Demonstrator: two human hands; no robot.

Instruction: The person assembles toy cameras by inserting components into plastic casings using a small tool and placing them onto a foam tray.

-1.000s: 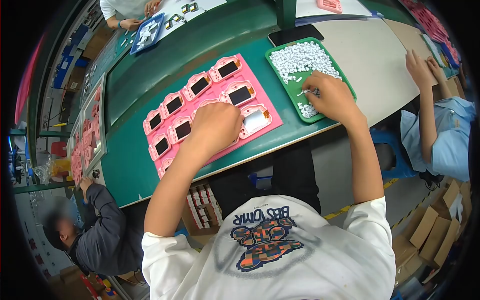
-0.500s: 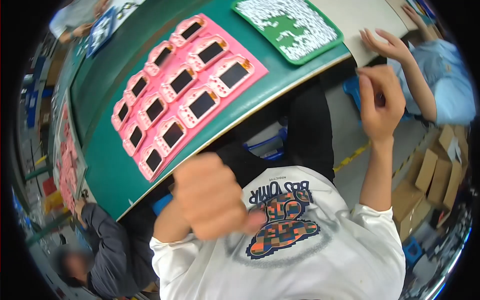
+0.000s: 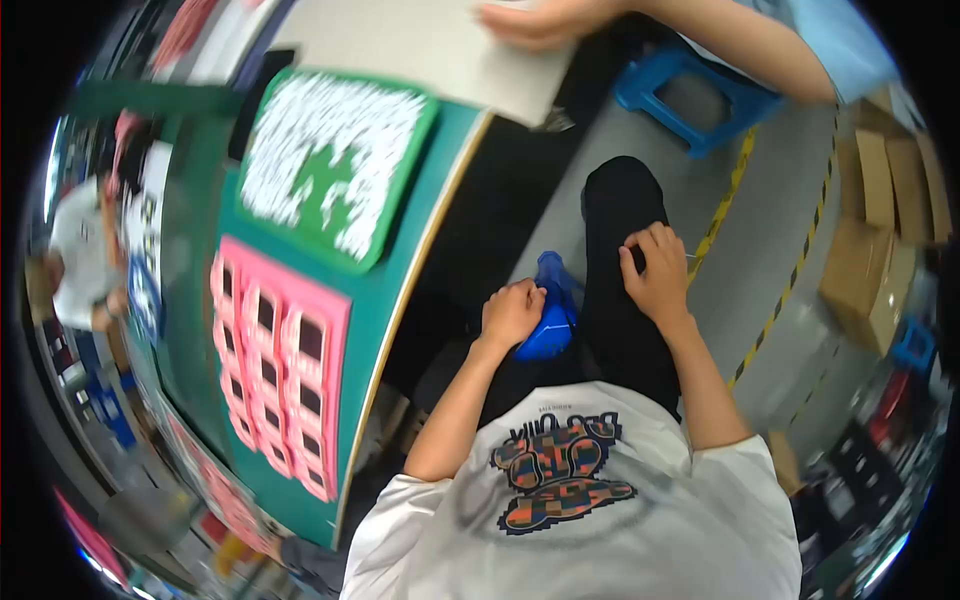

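My left hand [image 3: 513, 314] rests low in front of me, its fingers loosely bent over my dark-clothed left leg. Right beside it is a blue plastic object [image 3: 548, 335], perhaps part of a stool; whether they touch is unclear. On my other leg lies my right hand [image 3: 657, 272], fingers apart and nothing in them. To the left, pink handheld game console shells [image 3: 268, 368] with dark screens sit in rows on a pink mat [image 3: 335, 310]. Beyond them a green tray [image 3: 385, 235] holds many small white pieces.
The green worktable [image 3: 455, 130] runs along my left. A co-worker's hand [image 3: 545, 22] reaches over a pale tabletop [image 3: 400, 45] ahead. A blue stool [image 3: 690, 105] stands on the floor, with cardboard boxes [image 3: 865, 270] at right. Another person [image 3: 85, 250] is across the table.
Both my hands have come down onto my legs, from above my lap and up at the right. My view has turned right, shifting the table and tray left.
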